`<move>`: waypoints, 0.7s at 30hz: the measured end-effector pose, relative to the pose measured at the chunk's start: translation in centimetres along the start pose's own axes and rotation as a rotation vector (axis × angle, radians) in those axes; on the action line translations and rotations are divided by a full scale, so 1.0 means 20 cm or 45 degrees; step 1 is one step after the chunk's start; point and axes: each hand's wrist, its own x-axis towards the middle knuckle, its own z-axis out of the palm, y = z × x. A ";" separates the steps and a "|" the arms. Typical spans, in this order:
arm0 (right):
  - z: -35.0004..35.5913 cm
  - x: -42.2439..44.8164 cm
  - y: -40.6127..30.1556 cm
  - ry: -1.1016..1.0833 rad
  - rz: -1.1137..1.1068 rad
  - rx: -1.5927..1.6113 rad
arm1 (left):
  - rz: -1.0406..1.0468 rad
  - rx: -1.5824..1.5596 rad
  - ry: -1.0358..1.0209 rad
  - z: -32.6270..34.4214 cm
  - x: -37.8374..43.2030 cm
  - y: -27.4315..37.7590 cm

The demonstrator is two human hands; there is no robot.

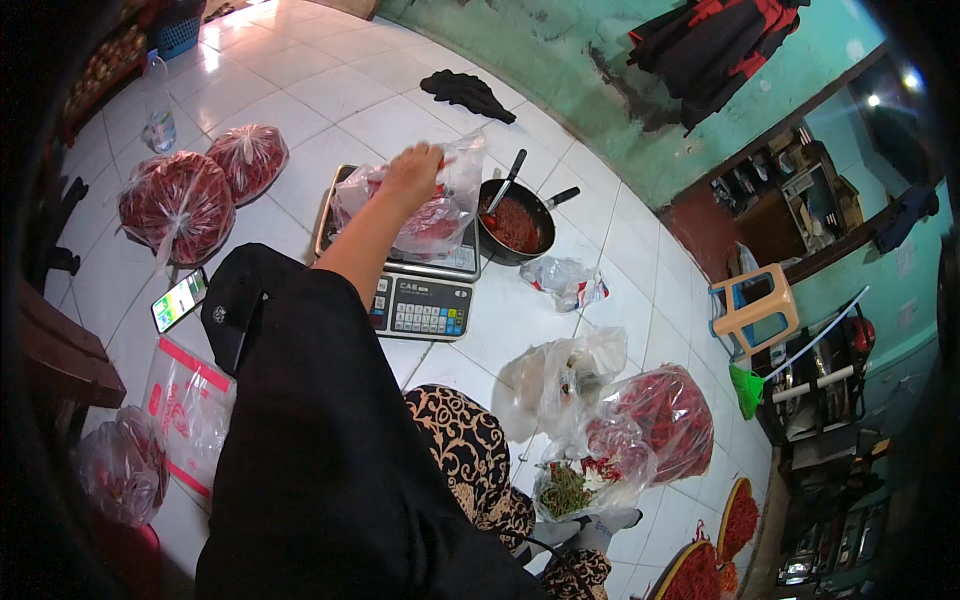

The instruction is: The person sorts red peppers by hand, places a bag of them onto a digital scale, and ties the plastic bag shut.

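My left hand (415, 174) reaches over a digital CAS scale (433, 306) on the tiled floor. Its fingers are closed at the mouth of a clear plastic bag (469, 169) on the weighing plate. Red contents show through the plastic; the fingertips are partly hidden. My right hand is out of view. Just right of the scale stands a black pan (517, 229) of red paste, with a black-handled utensil (506, 184) leaning in it. My black sleeve (315, 420) covers the lower middle of the view.
Two tied bags of red chillies (176, 206) sit left of the scale, near a lit phone (178, 301) and a water bottle (160, 112). At right are an open chilli bag (664, 420), green stems (564, 491), baskets of chillies (694, 574) and a plastic stool (757, 315).
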 end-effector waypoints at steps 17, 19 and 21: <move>-0.23 -0.38 -0.38 -0.173 -0.201 0.227 | -0.407 -0.213 0.871 -0.73 -0.94 -0.26; -0.25 -0.37 -0.41 -0.185 -0.244 0.228 | -0.939 -0.180 0.954 -0.80 -1.27 -0.67; -0.26 -0.41 -0.41 -0.190 -0.242 0.237 | -1.320 0.415 0.590 -0.79 -1.58 -1.00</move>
